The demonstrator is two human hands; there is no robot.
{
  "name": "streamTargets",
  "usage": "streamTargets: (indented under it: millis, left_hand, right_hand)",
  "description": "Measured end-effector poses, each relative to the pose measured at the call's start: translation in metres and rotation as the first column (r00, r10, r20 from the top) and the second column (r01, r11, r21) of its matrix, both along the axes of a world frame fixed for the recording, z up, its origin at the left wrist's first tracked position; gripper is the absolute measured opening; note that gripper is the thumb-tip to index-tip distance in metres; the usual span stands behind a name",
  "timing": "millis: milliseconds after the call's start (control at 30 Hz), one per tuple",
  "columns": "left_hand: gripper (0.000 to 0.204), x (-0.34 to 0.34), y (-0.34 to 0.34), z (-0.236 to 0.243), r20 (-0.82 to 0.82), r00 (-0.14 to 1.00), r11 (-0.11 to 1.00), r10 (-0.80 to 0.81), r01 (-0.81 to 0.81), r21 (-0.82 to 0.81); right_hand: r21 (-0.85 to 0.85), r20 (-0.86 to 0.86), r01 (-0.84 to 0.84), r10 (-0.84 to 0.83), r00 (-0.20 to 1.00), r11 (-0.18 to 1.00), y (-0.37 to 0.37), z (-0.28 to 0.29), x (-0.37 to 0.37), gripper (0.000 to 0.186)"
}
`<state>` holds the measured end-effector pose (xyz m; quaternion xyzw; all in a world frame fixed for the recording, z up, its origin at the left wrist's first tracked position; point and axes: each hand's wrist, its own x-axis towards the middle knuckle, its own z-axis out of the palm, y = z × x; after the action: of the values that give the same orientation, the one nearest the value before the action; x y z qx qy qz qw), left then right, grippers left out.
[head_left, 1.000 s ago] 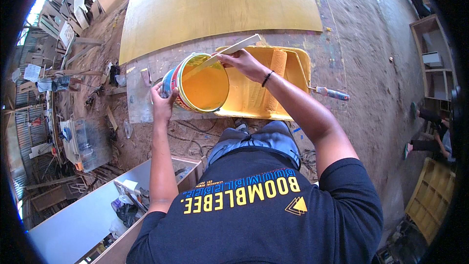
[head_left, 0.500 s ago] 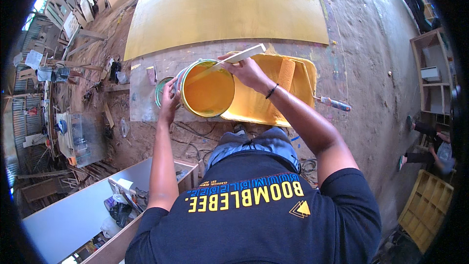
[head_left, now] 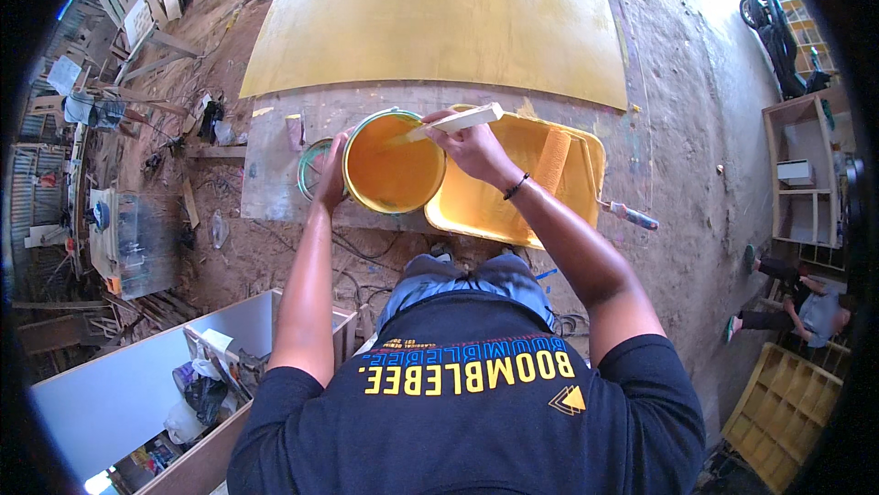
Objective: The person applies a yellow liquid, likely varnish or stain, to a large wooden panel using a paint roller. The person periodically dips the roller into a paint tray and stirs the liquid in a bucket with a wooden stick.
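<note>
Gripped at its left side by my left hand [head_left: 331, 173], an open bucket [head_left: 347, 185] holds orange-yellow paint [head_left: 389, 174] and is tipped toward me. My right hand [head_left: 465, 149] is closed round a pale wooden stick [head_left: 478, 117] at the bucket's right rim. The stick's lower end reaches into the paint; its upper end points up to the right. Under my right wrist lies a yellow paint tray [head_left: 476, 206]. A paint roller [head_left: 551, 163] coated in orange-yellow rests in it, its handle [head_left: 630, 215] sticking out on the right.
A green-rimmed round container or lid [head_left: 305, 170] sits left of the bucket. Beyond is a large yellow-painted board [head_left: 439, 23]. A white-panelled wooden cabinet [head_left: 137, 385] lies at lower left. A person [head_left: 806, 307] sits far right, near a yellow slatted frame [head_left: 783, 403].
The stick has shifted with my right hand and less of its lower part shows above the paint. My left hand lies flatter along the bucket. The whole view has shifted slightly.
</note>
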<state>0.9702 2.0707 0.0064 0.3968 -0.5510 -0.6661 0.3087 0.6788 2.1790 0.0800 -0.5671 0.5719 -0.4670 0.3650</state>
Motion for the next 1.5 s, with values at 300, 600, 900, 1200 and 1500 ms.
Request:
streamTargets:
  millis: [300,600,900,1200,1500]
  left_hand:
    - [0.065,0.011,-0.052,-0.037,-0.157,0.985,0.973,-0.067,0.099,0.207]
    - [0.059,0.001,-0.079,-0.043,-0.514,0.844,0.82,-0.153,0.399,0.41]
    - [0.063,0.007,-0.081,-0.038,-0.38,0.903,0.892,-0.2,0.328,0.311]
    - [0.067,0.027,-0.071,-0.028,-0.471,0.877,0.823,0.098,0.194,0.533]
    - [0.068,0.026,-0.031,-0.013,-0.102,0.992,0.975,-0.079,0.098,0.202]
  right_hand:
    - [-0.25,-0.328,0.003,-0.088,0.941,0.968,-0.008,0.023,0.028,0.023]
    - [-0.024,-0.496,-0.138,0.108,0.861,0.99,-0.018,0.034,0.039,0.026]
    - [-0.054,-0.419,-0.336,0.284,0.862,0.94,-0.063,0.017,0.084,0.019]
    - [-0.087,-0.647,-0.278,0.158,0.746,0.957,-0.106,0.035,0.073,0.025]
    - [0.135,-0.565,-0.308,0.328,0.757,0.942,-0.054,0.054,0.085,0.03]
